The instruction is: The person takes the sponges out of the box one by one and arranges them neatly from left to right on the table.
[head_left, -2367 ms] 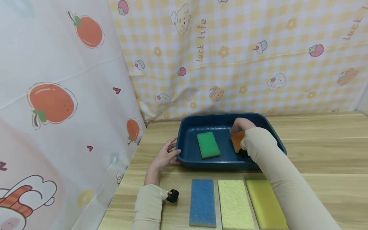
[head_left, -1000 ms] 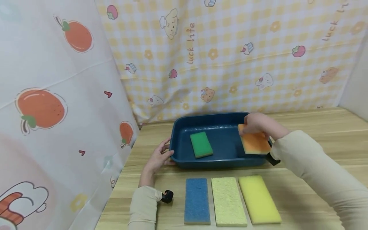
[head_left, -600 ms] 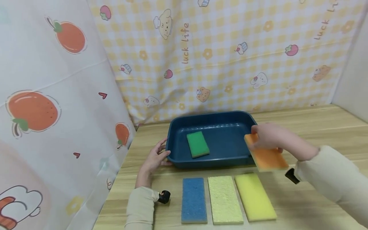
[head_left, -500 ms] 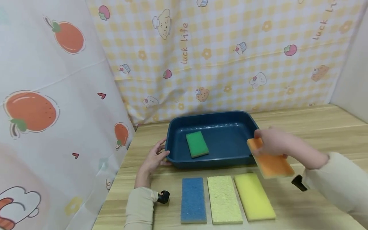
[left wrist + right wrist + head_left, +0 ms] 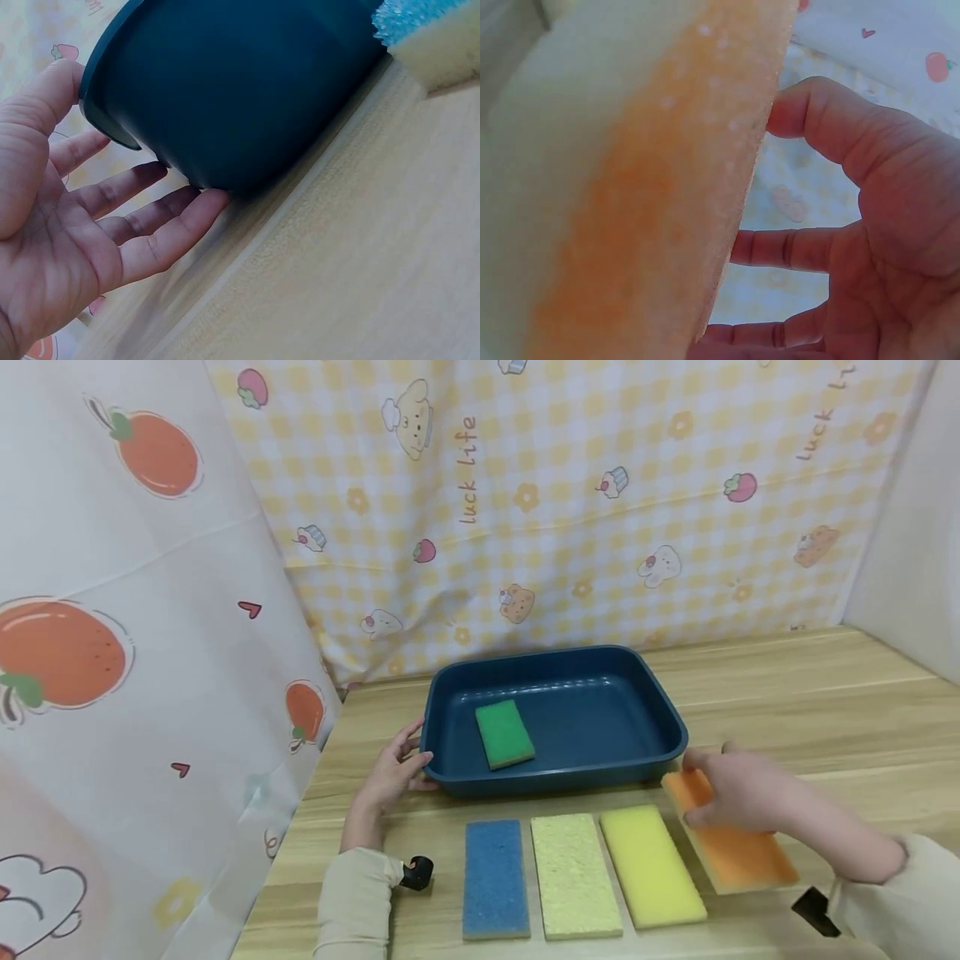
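Observation:
My right hand (image 5: 746,793) grips an orange scouring sponge (image 5: 752,860) with a pale underside, held tilted over the table at the right of the row of sponges. In the right wrist view, the sponge (image 5: 641,180) fills the left side, with thumb and fingers on its edges. At the left end of a deep dark blue rectangular tray (image 5: 558,779), my left hand (image 5: 392,774) holds the wall. Its thumb lies at the rim and its fingers touch the outside, as the left wrist view shows. Inside the tray lies a green sponge (image 5: 505,733), left of the middle.
In front of the tray lie a blue sponge (image 5: 496,878), a pale yellow sponge (image 5: 576,875) and a brighter yellow sponge (image 5: 652,865), side by side on the wooden table (image 5: 847,718). A patterned cloth (image 5: 562,543) hangs behind, and another (image 5: 165,693) at the left.
My right hand has lifted the orange sponge out of the tray and carried it right and towards me, beside the bright yellow one. The left hand stays at the tray; the head view has shifted right.

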A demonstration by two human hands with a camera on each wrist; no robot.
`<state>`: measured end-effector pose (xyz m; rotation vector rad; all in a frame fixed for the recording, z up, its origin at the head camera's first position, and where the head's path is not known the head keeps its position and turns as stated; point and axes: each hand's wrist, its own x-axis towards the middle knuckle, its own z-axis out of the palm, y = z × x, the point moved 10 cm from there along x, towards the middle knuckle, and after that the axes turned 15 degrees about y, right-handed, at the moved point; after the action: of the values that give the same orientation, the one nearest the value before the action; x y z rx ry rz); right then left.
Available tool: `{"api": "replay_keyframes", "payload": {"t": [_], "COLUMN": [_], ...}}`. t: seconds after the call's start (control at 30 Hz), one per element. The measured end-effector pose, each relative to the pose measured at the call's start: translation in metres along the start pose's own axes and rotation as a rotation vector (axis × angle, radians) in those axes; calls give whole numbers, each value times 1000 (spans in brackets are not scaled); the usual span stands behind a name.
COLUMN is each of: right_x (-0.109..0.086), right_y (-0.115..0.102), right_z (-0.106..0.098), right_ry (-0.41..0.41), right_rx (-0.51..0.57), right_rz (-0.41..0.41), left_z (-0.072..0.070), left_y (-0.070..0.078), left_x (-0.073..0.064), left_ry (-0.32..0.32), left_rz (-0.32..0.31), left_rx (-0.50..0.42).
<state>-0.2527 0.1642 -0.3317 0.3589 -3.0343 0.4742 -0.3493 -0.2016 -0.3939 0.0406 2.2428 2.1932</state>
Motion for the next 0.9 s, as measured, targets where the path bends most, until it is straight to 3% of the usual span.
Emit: {"api": "replay_keyframes", "payload": {"t": [0.47,0.73,0.9], "right_x": [-3,5,5], "right_y": [18,11,9], "right_z": [41,37,37], "right_ry": [-44,35,61], "right_rx": [138,13,-18], "right_rz": [129,2,-24], "left_z": [-8,-10,-11], "left_y": [13,18,19], "left_x": [-1,0,2], "left_ry": [1,6,4], "left_rz": [13,23,19], "left_rx": [14,20,25]}}
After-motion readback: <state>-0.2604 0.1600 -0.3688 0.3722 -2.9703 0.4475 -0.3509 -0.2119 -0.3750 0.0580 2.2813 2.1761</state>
